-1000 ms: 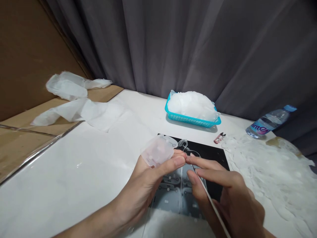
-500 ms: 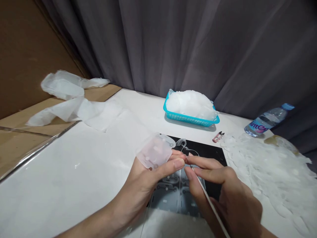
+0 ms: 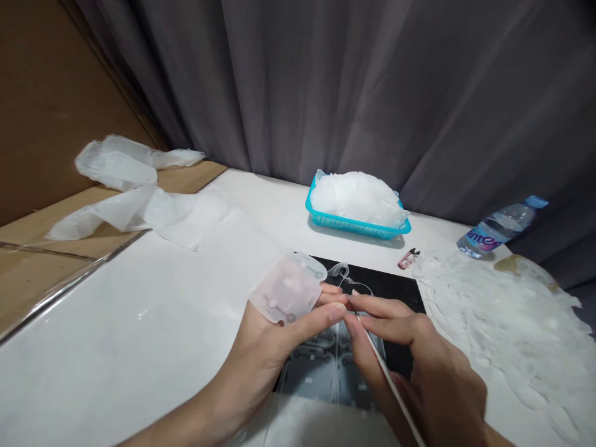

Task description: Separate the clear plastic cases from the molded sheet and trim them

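My left hand [image 3: 274, 338] is closed on a translucent plastic piece [image 3: 288, 287] with small studs, thumb and fingers pinching its right edge. My right hand [image 3: 419, 360] is closed on a thin white stick [image 3: 388, 382] whose tip meets the left fingertips. A thin clear thread [image 3: 356, 287] loops just beyond the fingertips. Both hands hover over a black mat [image 3: 395, 292] on which more translucent pieces [image 3: 321, 360] lie.
A turquoise basket [image 3: 354, 226] heaped with white plastic pieces stands at the back. Small pink snips [image 3: 408, 257] lie beside the mat. A spread of clear pieces [image 3: 503, 316] covers the right side, a water bottle [image 3: 500, 226] lies behind. White plastic wrap [image 3: 139, 198] drapes over cardboard at left.
Hands barely moved; the view drifted slightly, and the stick tip edged closer to the left fingertips.
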The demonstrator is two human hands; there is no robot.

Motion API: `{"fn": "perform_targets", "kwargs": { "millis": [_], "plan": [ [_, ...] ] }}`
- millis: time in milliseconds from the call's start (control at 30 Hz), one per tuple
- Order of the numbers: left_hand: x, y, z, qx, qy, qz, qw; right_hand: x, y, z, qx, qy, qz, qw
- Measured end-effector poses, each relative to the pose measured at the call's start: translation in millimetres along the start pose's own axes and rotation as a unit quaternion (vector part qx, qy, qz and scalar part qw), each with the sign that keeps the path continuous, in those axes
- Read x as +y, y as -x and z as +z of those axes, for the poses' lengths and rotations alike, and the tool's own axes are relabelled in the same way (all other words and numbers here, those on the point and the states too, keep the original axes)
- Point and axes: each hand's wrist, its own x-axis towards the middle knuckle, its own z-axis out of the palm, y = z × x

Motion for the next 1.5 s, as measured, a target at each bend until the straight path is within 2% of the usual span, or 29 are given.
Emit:
{"fn": "perform_targets", "kwargs": {
  "millis": [200, 500, 800, 1500],
  "plan": [
    [-4.3, 0.3, -3.0, 0.035, -0.064, 0.042, 0.996, -3.2, 1.8, 0.5, 0.005, 0.003, 0.029, 1.0],
    [2.1, 0.6, 1.9, 0.061, -0.081, 0.058, 0.993, -4.8, 0.8, -1.4, -0.005, 0.025, 0.034, 0.999],
    [5.5, 3.2, 4.6, 0.045, -0.069, 0.048, 0.995, -5.2, 2.3, 2.5, 0.007, 0.031, 0.024, 0.999],
    [3.7, 2.1, 4.7, 0.047, -0.063, 0.051, 0.996, -2.2, 3.8, 0.7, 0.0, 0.02, -0.002, 1.0]
  ]
}}
